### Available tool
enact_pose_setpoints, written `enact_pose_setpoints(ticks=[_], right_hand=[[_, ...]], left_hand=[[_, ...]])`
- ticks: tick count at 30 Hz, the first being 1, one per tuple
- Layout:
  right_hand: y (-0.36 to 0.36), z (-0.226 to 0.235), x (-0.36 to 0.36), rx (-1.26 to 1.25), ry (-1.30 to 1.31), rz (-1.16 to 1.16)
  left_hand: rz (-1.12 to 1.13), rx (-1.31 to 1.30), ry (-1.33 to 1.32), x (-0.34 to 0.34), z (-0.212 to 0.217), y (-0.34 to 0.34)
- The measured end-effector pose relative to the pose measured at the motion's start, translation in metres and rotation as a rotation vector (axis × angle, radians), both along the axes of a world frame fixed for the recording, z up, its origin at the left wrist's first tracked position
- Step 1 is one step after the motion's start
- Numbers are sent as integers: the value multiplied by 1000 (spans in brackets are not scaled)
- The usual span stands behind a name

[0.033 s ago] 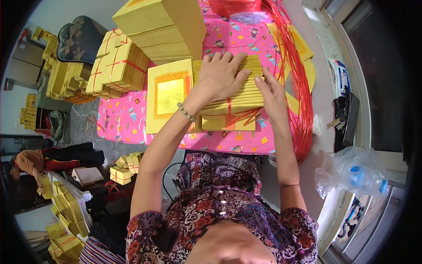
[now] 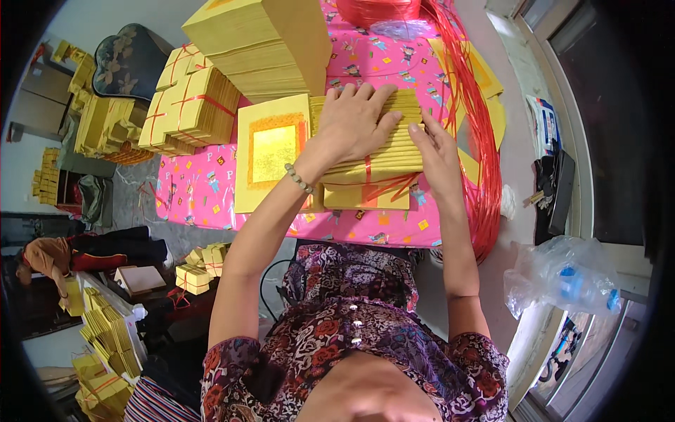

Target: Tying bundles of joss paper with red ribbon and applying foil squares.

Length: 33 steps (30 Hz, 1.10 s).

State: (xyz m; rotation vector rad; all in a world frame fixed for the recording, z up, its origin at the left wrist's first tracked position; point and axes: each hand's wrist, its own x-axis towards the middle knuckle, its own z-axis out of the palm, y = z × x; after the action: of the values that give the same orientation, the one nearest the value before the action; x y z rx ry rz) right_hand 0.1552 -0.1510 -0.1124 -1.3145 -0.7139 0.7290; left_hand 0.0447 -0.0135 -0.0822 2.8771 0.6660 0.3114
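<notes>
My left hand [image 2: 355, 125] lies flat with spread fingers on top of a bundle of folded yellow paper [image 2: 373, 158], whose folds show as a row of ridges. Against the bundle's right end rests my right hand [image 2: 437, 148], fingers stretched and thumb apart. Red plastic strapping [image 2: 383, 184] runs at the bundle's near side, over more yellow paper [image 2: 373, 198] lying beneath. Left of the bundle is a yellow sheet stack [image 2: 244, 158] with a gold square framed in orange on top. How far the strapping goes round the bundle is hidden.
A tall stack of yellow paper [image 2: 295, 49] stands behind on the pink patterned tablecloth [image 2: 200, 200]. Tied yellow bundles [image 2: 204, 102] sit left of it. Long red strapping strands [image 2: 478, 141] hang over the right edge. At far left, another person [image 2: 53, 257] handles yellow paper.
</notes>
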Motion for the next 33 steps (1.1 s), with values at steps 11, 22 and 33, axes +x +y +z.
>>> enact_pose_setpoints(ticks=[11, 22, 33], right_hand=[[-2, 0, 3, -21, 55, 68], [-11, 0, 17, -117, -82, 13], [-18, -2, -4, -118, -280, 86]], left_hand=[[39, -20, -73, 5, -6, 0], [258, -509, -822, -55, -18, 8], [274, -1193, -919, -68, -36, -47]])
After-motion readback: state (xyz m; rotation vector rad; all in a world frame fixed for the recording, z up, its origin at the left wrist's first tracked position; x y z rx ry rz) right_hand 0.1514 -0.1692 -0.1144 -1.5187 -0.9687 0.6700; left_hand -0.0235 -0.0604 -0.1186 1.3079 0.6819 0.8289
